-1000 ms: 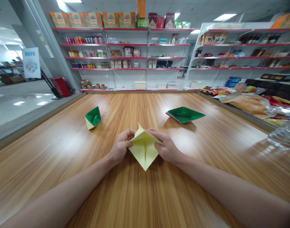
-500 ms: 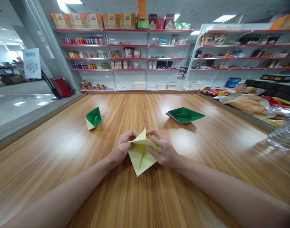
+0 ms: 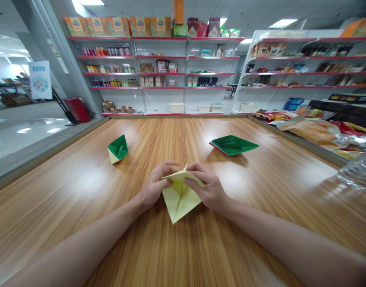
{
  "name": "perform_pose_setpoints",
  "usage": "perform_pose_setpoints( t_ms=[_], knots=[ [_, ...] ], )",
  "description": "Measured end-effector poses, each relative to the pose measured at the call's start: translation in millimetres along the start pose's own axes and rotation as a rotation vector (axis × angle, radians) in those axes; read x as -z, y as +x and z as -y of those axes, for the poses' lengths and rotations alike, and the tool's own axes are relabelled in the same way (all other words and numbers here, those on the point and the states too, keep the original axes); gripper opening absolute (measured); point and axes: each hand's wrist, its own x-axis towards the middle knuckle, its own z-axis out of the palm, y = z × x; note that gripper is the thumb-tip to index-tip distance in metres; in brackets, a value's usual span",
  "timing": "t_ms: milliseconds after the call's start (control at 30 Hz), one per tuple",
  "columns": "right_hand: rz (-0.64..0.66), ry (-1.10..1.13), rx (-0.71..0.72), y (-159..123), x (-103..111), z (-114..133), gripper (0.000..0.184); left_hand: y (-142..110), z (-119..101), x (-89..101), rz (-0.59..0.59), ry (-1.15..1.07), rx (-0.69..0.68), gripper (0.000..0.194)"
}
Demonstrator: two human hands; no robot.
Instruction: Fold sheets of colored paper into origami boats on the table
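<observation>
A pale yellow sheet of folded paper (image 3: 180, 199) is held between both hands above the wooden table (image 3: 135, 243). It has creases down its middle, a pointed corner towards me and a thin peak standing up at the far side. My left hand (image 3: 155, 184) grips its left corner between thumb and fingers. On the right edge, my right hand (image 3: 209, 185) pinches the paper with the thumb on top, close to the peak. The fingertips behind the paper are partly hidden.
A small green and yellow folded paper boat (image 3: 118, 149) stands at the left. Further right lies a green folded paper piece (image 3: 233, 145) with red underneath. Snack packets (image 3: 314, 131) and clear plastic (image 3: 358, 169) are along the right side. Stocked shelves (image 3: 159, 87) stand behind the table.
The paper's raised peak has narrowed and leaned slightly right. My left fingers have stretched out further over the far edge, and my right hand has shifted a little right.
</observation>
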Motion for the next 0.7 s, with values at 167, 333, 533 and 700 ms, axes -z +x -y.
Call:
perform_pose_setpoints(
  t_ms=[167, 333, 533, 700],
  knots=[
    [-0.305, 0.245, -0.369, 5, 2, -14, 0.026, -1, 1, -1.4, -0.004, -0.148, -0.083, 0.060],
    [-0.261, 0.491, -0.533, 5, 2, -31, 0.067, -2, -3, -6.6, -0.023, 0.078, 0.053, 0.053],
    [-0.274, 0.169, -0.463, 5, 5, -36, 0.032, 2, 1, -8.1, -0.124, 0.183, 0.110, 0.031],
    [-0.231, 0.234, -0.397, 4, 6, -27, 0.033, 4, 8, -3.2, -0.213, 0.490, 0.000, 0.027]
  ],
)
